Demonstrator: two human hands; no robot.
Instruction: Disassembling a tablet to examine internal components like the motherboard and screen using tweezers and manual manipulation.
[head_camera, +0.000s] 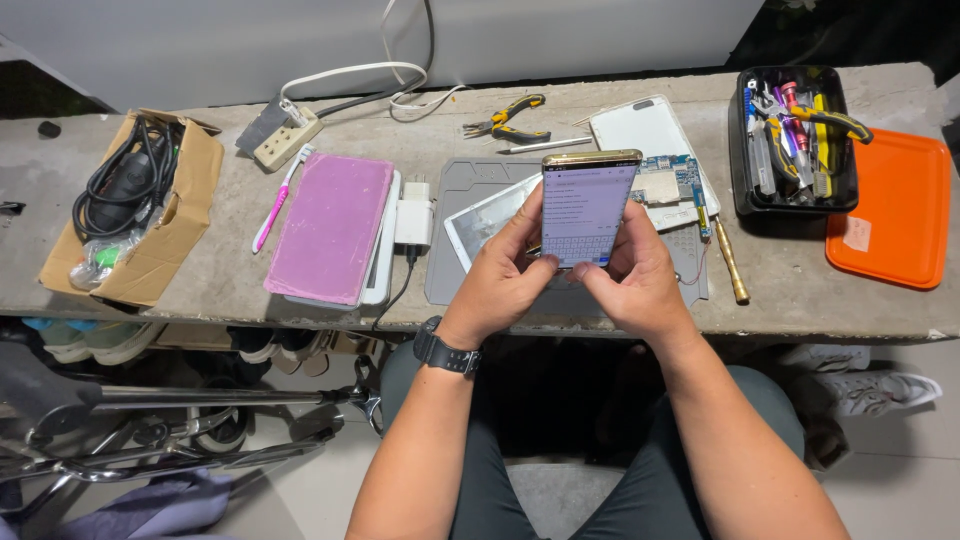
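Smartphone (586, 208) sits upright above the worktop (800, 290), both hands gripping its lower half: left hand (500, 285) and right hand (635, 280) fingers curled around the edges. Best kept steady over the grey mat (460, 260), thumbs tapping lightly.

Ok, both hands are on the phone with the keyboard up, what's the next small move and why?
Probably tap a key with a thumb. Both hands, left and right, hold the phone upright above the grey mat, its screen lit with a keyboard showing and the thumbs beside its lower edge.
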